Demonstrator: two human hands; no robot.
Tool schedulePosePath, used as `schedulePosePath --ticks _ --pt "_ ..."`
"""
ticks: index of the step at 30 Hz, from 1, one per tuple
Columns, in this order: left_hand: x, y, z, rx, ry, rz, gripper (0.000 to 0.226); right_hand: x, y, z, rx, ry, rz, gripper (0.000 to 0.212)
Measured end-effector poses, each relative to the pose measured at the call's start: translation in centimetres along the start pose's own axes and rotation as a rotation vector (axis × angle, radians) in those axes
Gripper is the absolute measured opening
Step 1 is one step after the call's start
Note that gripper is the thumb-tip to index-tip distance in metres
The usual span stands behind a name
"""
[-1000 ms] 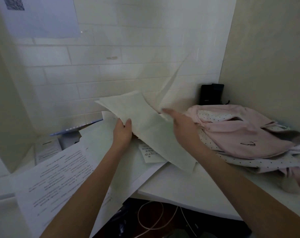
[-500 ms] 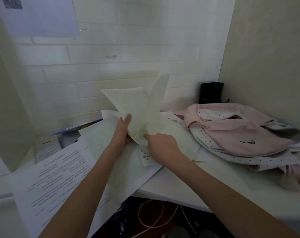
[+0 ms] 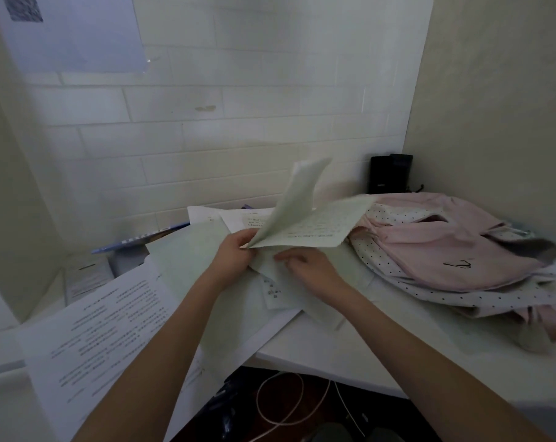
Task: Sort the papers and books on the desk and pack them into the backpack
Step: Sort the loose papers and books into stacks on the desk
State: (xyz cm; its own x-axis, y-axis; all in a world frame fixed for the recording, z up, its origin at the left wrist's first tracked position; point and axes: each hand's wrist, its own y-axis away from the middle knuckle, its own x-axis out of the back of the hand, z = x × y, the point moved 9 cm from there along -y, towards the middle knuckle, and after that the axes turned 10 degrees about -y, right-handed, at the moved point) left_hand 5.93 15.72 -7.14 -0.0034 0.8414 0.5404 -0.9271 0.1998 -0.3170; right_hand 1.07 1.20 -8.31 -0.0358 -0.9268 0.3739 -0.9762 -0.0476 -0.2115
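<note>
My left hand [image 3: 235,253] pinches the corner of several pale green sheets [image 3: 305,224]; one sheet curls upward and another lies flat toward the backpack. Just below them, my right hand [image 3: 308,266] rests with loosely bent fingers on a green sheet [image 3: 314,301] lying on the desk. A pink backpack [image 3: 455,250] with a dotted white lining lies on its side at the right, its opening facing up. White printed pages [image 3: 104,333] hang over the desk's near left edge. A blue-edged book [image 3: 139,240] lies at the back left.
A black box [image 3: 389,173] stands in the back right corner. A white sheet [image 3: 66,30] is taped to the brick wall. Cream side panels close in the white desk [image 3: 350,355]. White cables [image 3: 283,400] lie on the floor beneath the desk edge.
The raised green sheets have come down from upright toward the desk and the backpack. My right hand let go of them and moved down onto the paper lying below.
</note>
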Motion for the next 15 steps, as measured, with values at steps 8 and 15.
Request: schedulePosePath --ticks 8,15 --pt "2.8 0.3 -3.1 0.337 0.161 0.45 0.047 9.0 1.5 10.5 -0.568 -0.581 0.755 0.044" --pt "1.4 -0.1 -1.4 0.318 0.264 0.234 0.042 6.1 1.9 10.2 -0.613 -0.831 0.62 0.051"
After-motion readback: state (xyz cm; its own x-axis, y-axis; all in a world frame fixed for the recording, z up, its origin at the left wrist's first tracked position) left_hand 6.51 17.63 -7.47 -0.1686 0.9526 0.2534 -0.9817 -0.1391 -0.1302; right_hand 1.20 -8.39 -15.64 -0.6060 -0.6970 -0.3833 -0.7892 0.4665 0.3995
